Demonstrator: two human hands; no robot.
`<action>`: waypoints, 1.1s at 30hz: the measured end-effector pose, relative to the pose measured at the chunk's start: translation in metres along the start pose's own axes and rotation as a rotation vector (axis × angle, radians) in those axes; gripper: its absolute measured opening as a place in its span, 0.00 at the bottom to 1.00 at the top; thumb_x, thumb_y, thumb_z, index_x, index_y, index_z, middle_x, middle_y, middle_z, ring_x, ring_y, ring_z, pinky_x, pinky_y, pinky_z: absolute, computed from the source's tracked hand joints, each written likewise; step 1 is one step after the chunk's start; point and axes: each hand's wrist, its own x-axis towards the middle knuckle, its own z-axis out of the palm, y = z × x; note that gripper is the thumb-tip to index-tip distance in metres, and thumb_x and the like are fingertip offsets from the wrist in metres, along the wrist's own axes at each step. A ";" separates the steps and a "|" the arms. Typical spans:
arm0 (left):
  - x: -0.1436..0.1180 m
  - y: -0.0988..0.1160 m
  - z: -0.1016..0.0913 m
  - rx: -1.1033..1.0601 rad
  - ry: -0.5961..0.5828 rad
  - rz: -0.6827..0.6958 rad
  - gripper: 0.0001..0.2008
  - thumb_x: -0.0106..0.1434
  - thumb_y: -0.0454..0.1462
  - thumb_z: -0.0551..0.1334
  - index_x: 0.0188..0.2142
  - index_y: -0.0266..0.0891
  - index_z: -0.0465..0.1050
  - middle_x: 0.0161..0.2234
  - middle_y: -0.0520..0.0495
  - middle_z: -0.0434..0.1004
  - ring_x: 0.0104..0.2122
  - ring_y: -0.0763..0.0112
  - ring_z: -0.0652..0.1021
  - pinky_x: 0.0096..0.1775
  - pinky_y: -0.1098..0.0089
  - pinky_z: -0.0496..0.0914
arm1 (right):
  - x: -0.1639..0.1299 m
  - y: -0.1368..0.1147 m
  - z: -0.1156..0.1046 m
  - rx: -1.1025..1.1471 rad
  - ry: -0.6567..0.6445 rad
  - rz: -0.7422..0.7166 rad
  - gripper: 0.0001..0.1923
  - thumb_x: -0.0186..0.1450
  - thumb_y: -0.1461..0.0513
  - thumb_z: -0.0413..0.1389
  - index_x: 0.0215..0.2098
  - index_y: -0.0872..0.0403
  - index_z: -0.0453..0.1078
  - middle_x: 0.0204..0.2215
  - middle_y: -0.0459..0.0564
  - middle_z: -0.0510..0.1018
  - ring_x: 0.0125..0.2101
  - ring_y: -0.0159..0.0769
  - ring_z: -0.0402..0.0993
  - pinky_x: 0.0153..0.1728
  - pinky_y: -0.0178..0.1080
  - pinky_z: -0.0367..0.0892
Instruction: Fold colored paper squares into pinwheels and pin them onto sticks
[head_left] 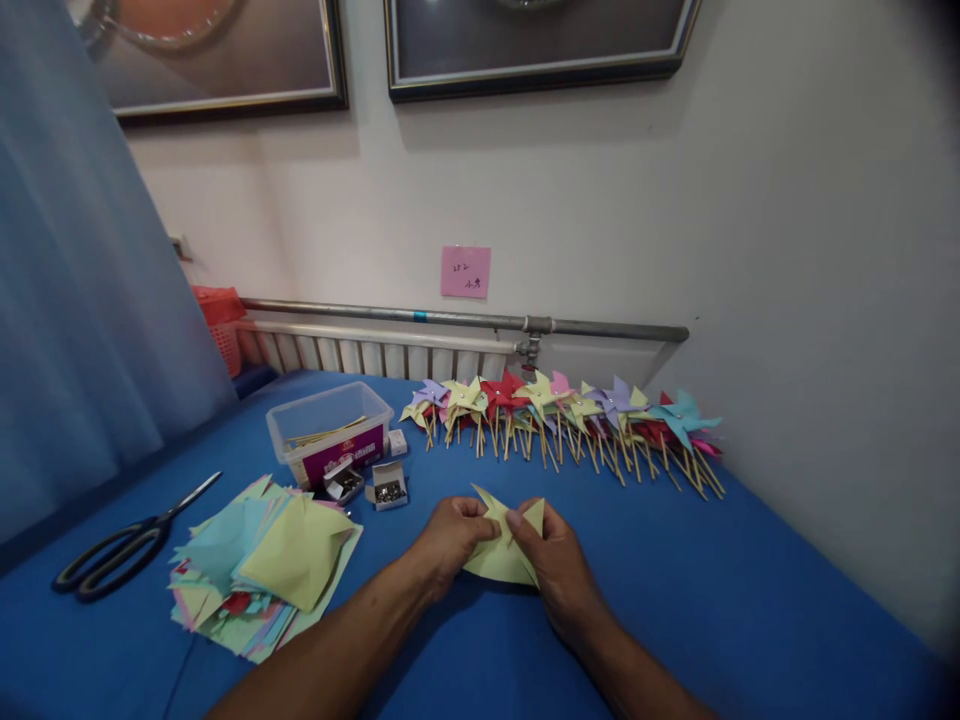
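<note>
A pale yellow paper piece [501, 562] with pointed corners is held between both hands, low over the blue table in the middle of the view. My left hand [459, 538] pinches its left side, thumb and fingers near the centre. From the right, my right hand [553, 560] grips it with the thumb pressed on top near the middle. Some points of the paper stand up and curl inward between the hands. Whether a pin is under the fingertips is hidden. Left of my left hand stands a small open box [389, 488] of metal pins.
Coloured paper sheets [300, 550] lie stacked at left beside black-handled scissors [127, 550]. Behind them stand a clear plastic tub [330, 425] of sticks and another small box [343, 482]. Several finished paper pinwheels [540, 400] on sticks line the table's back edge by the wall.
</note>
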 end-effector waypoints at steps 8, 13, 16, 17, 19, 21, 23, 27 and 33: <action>0.003 -0.004 -0.001 0.041 0.013 0.022 0.09 0.43 0.34 0.65 0.19 0.38 0.64 0.15 0.55 0.66 0.15 0.79 0.63 0.21 0.75 0.54 | 0.000 -0.001 0.000 -0.119 0.040 0.000 0.25 0.52 0.42 0.64 0.29 0.54 0.69 0.20 0.43 0.73 0.21 0.33 0.67 0.24 0.35 0.63; 0.006 -0.007 -0.002 0.045 0.010 0.030 0.09 0.43 0.35 0.65 0.20 0.38 0.63 0.15 0.55 0.66 0.16 0.79 0.63 0.21 0.74 0.55 | -0.004 -0.006 0.003 -0.174 0.091 0.025 0.25 0.52 0.42 0.63 0.30 0.55 0.72 0.22 0.47 0.77 0.22 0.37 0.71 0.24 0.36 0.65; 0.007 -0.009 -0.003 0.054 0.006 0.030 0.11 0.43 0.36 0.66 0.20 0.38 0.63 0.15 0.56 0.65 0.15 0.80 0.62 0.21 0.74 0.55 | -0.004 -0.006 0.005 -0.179 0.104 0.030 0.24 0.53 0.43 0.63 0.30 0.55 0.73 0.22 0.47 0.78 0.23 0.38 0.72 0.25 0.36 0.66; 0.007 -0.010 -0.003 0.061 0.006 0.029 0.11 0.43 0.36 0.67 0.20 0.38 0.63 0.15 0.56 0.65 0.15 0.80 0.62 0.21 0.74 0.54 | -0.004 -0.006 0.005 -0.182 0.107 0.031 0.24 0.54 0.43 0.62 0.30 0.56 0.73 0.22 0.48 0.78 0.23 0.38 0.72 0.25 0.36 0.66; 0.007 -0.011 -0.003 0.070 0.006 0.031 0.12 0.44 0.37 0.67 0.20 0.38 0.63 0.15 0.56 0.65 0.15 0.80 0.62 0.21 0.74 0.54 | -0.003 -0.004 0.004 -0.199 0.119 0.028 0.24 0.54 0.43 0.61 0.31 0.56 0.73 0.23 0.49 0.79 0.23 0.38 0.72 0.25 0.37 0.66; 0.008 -0.011 -0.003 0.069 0.003 0.034 0.13 0.44 0.38 0.68 0.20 0.38 0.63 0.15 0.56 0.65 0.15 0.80 0.62 0.21 0.74 0.55 | -0.002 -0.004 0.004 -0.222 0.131 0.021 0.24 0.55 0.43 0.61 0.30 0.56 0.73 0.23 0.49 0.78 0.24 0.39 0.73 0.25 0.37 0.66; 0.008 -0.011 -0.003 0.067 -0.003 0.036 0.13 0.44 0.39 0.68 0.21 0.39 0.64 0.15 0.55 0.65 0.16 0.79 0.62 0.21 0.74 0.55 | -0.003 -0.005 0.004 -0.231 0.134 0.005 0.23 0.54 0.43 0.61 0.30 0.55 0.73 0.23 0.49 0.78 0.24 0.39 0.73 0.25 0.37 0.67; 0.007 -0.010 -0.002 0.076 0.000 0.040 0.13 0.45 0.39 0.68 0.20 0.39 0.64 0.15 0.56 0.64 0.16 0.79 0.61 0.21 0.74 0.54 | -0.004 -0.008 0.006 -0.230 0.141 -0.033 0.22 0.55 0.44 0.62 0.29 0.54 0.73 0.23 0.48 0.78 0.24 0.39 0.72 0.26 0.38 0.67; 0.007 -0.010 0.000 0.060 0.012 0.024 0.15 0.43 0.40 0.70 0.20 0.38 0.63 0.16 0.55 0.66 0.16 0.79 0.63 0.22 0.73 0.55 | -0.004 -0.002 0.006 -0.263 0.159 -0.035 0.22 0.56 0.43 0.61 0.28 0.53 0.71 0.22 0.47 0.77 0.23 0.39 0.71 0.24 0.37 0.66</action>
